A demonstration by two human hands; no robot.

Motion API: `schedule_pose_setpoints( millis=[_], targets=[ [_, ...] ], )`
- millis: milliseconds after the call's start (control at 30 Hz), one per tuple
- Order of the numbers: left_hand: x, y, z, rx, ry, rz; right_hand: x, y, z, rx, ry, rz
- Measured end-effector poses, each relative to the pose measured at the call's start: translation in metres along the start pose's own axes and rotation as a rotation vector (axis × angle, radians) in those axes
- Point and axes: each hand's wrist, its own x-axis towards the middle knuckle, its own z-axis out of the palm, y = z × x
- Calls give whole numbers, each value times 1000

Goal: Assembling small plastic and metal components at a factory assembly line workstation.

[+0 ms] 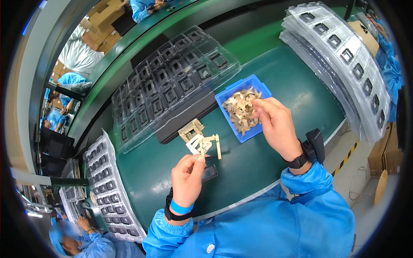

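Note:
My left hand [188, 178] pinches a thin pale beige frame-shaped piece [218, 147] between thumb and fingertips, holding it above the table. Just beyond it, a few white frame pieces [193, 145] lie beside a small stack of beige square frames [190, 130]. A small black rectangular housing [210, 172] rests on the table, right of my left hand. Over the right side of a blue bin [243, 136] is my right hand [275, 127], its fingers loosely bent and apart, with nothing visible in them. Crumpled beige strips [241, 107] fill the bin.
A clear tray of black housings [172, 73] stands beyond the bin. Stacked trays rise at the right [340, 60], and another tray [112, 189] lies at the left, all on the green table [150, 176]. Co-workers in blue sit at the left [97, 243] and far side.

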Motion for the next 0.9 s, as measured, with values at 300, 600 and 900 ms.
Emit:
schedule_pose_setpoints(
  millis=[300, 600, 900],
  targets=[
    [9, 12, 17, 173, -173, 125, -17, -30, -3, 612, -446, 429],
    [22, 21, 41, 185, -140, 293, -29, -28, 4, 150, -37, -65],
    [30, 32, 58, 158, -139, 198, -39, -24, 6, -163, 62, -374]
  ],
)
